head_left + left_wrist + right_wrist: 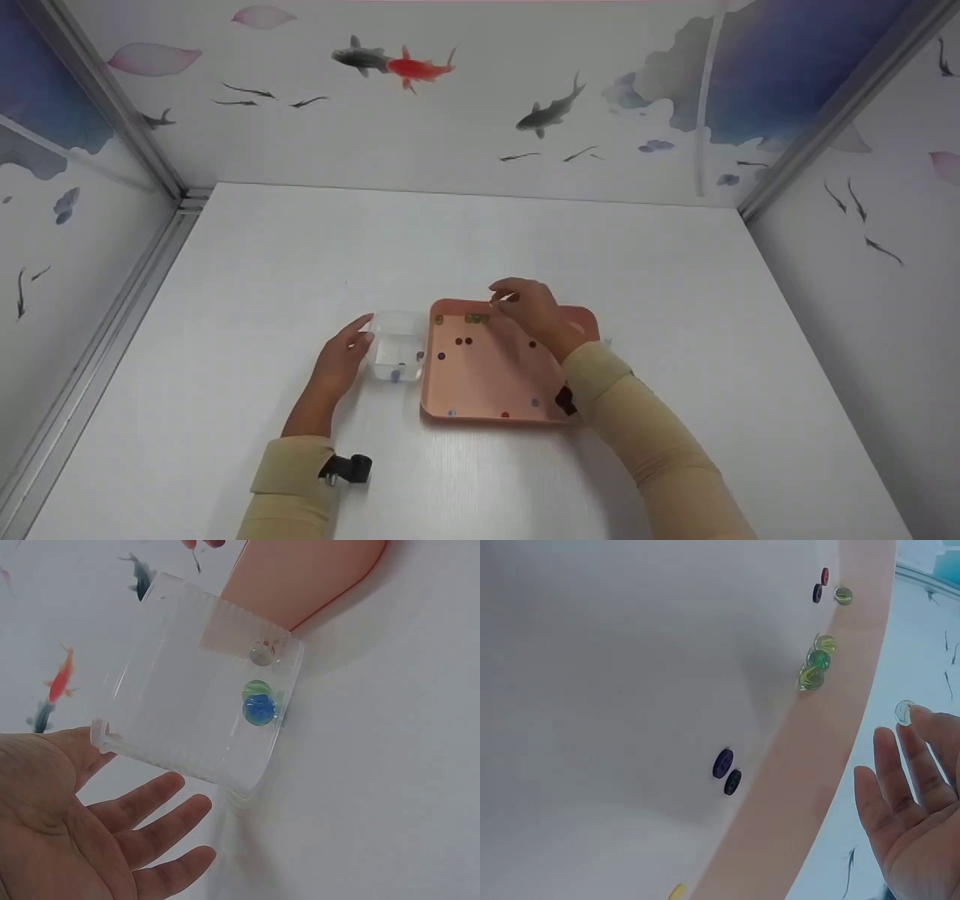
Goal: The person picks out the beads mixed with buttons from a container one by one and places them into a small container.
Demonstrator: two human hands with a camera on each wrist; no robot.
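Observation:
My left hand [341, 364] rests its fingers against the left side of a clear plastic box [397, 319]. In the left wrist view, its fingers are spread, fairly straight, near the box's wall. Through that wall I see a blue marble [259, 710], a green marble [255, 687] and a clear marble [262, 653]. Over the far edge of an orange tray [480, 382], my right hand [531, 309] pinches a clear glass marble [904, 712] between thumb and finger. Green-yellow marbles [812, 677] sit in the tray along its far side.
Small dark button-like discs [463, 341] lie about the tray, with a red piece [505, 415] and pale blue marbles [535, 403] near its front edge. The box stands close against the tray's left side on a white table [480, 240]. Printed fish panels [480, 112] enclose the table.

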